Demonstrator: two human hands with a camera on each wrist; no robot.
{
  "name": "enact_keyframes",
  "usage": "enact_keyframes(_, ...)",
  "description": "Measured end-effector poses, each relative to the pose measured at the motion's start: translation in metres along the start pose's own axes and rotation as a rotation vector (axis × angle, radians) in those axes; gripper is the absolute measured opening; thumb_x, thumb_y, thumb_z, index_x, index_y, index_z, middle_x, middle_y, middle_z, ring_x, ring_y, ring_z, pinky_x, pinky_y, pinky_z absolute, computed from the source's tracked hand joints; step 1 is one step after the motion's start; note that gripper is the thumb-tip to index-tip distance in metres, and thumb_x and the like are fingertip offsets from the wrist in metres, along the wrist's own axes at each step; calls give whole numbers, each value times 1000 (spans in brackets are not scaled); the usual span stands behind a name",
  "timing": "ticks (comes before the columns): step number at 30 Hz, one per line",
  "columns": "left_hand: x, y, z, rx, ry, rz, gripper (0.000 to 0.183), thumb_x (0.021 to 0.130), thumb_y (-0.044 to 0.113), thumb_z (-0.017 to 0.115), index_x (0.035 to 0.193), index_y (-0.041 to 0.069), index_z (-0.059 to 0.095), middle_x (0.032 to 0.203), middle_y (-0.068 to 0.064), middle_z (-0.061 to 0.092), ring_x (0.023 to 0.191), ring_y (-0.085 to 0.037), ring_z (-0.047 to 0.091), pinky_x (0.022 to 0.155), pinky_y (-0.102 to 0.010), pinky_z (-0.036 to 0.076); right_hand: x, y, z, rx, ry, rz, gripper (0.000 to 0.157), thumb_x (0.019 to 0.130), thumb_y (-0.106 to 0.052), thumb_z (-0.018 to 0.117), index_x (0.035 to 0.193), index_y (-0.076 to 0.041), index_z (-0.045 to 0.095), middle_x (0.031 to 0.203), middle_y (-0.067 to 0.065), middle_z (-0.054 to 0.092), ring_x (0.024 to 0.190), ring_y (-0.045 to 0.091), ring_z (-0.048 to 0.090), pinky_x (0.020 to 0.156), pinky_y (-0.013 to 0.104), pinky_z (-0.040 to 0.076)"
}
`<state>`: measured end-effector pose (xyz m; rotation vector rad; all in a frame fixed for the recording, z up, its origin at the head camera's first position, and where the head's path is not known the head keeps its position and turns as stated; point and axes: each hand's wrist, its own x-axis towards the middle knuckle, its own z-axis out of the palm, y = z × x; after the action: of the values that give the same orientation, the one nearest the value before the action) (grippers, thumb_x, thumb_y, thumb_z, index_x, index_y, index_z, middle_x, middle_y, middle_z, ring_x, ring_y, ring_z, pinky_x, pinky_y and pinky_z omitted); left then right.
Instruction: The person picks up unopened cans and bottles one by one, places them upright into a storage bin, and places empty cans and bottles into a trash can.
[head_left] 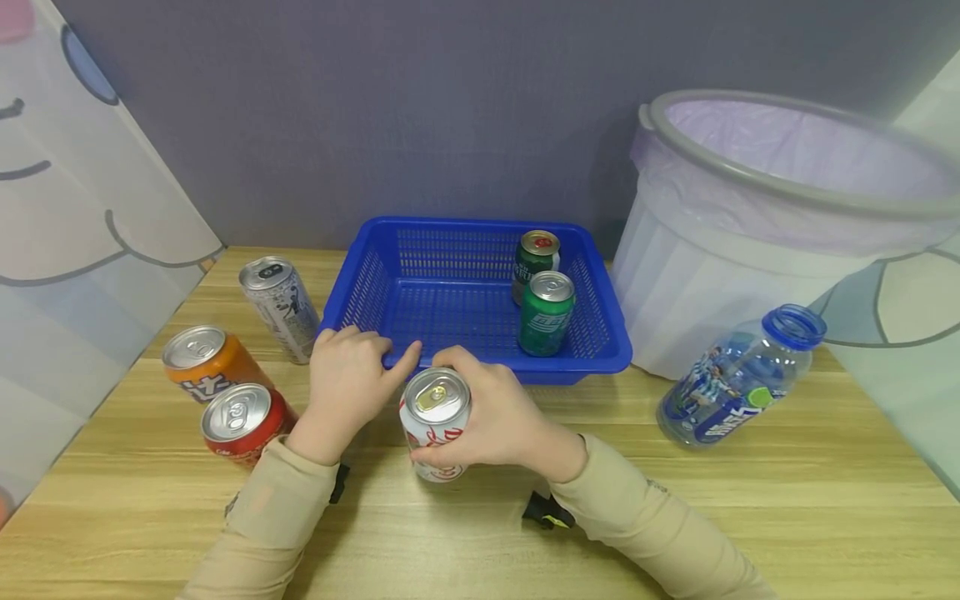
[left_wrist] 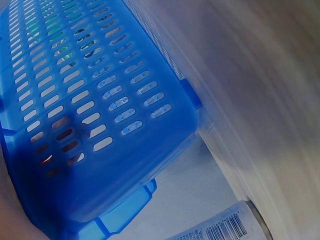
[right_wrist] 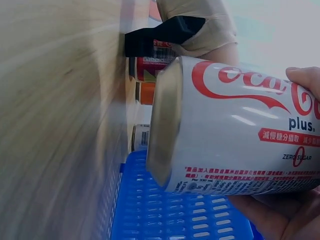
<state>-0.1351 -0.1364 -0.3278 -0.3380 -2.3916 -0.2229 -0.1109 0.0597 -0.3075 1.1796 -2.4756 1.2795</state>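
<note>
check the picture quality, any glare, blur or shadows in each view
Head view: mostly clear, with soft shadow on the table at lower centre. Left wrist: table blurred, basket dark toward the lower left. Right wrist: pale glare streaks on the white can, upper right corner washed out.

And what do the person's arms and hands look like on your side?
Both the left hand and right hand are bare, without gloves. Plain beige sleeves, left sleeve and right sleeve, cover the forearms. A black piece with a yellow mark shows by the right wrist; another black part shows by the left.
</note>
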Motion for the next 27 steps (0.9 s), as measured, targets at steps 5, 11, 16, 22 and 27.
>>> enact_keyframes(5,0,0,0,3,-11,-5,50,84,48,54,66,4,70,58,-8,64,57,-27,53,60,-40,36,1,1,-4,3,16,-5,71,53,-26,92,107,-12,48,91,-1,69,80,9,66,70,19,52)
enact_keyframes(11,0,0,0,6,-27,-15,50,84,48,55,66,4,70,59,-8,64,58,-27,54,60,-40,36,1,1,-9,17,6,-22,71,54,-25,91,108,-12,47,92,0,69,81,9,66,71,19,53)
enact_keyframes(16,0,0,-1,6,-28,-17,50,85,48,55,66,4,70,59,-8,64,58,-27,54,61,-40,36,2,1,-11,16,-2,-14,71,55,-25,91,109,-12,47,93,-1,69,82,8,66,72,19,53)
enact_keyframes(22,0,0,0,5,-19,-14,50,84,48,55,67,4,71,60,-8,65,58,-27,54,61,-40,37,1,1,-14,10,3,-5,70,55,-25,91,109,-12,48,92,-1,69,80,8,66,71,20,53)
enact_keyframes(27,0,1,-1,4,-24,-15,49,84,48,55,68,5,72,62,-8,66,59,-27,54,61,-40,37,1,1,-16,5,5,8,70,55,-26,91,108,-13,48,91,-2,69,80,7,65,71,20,53)
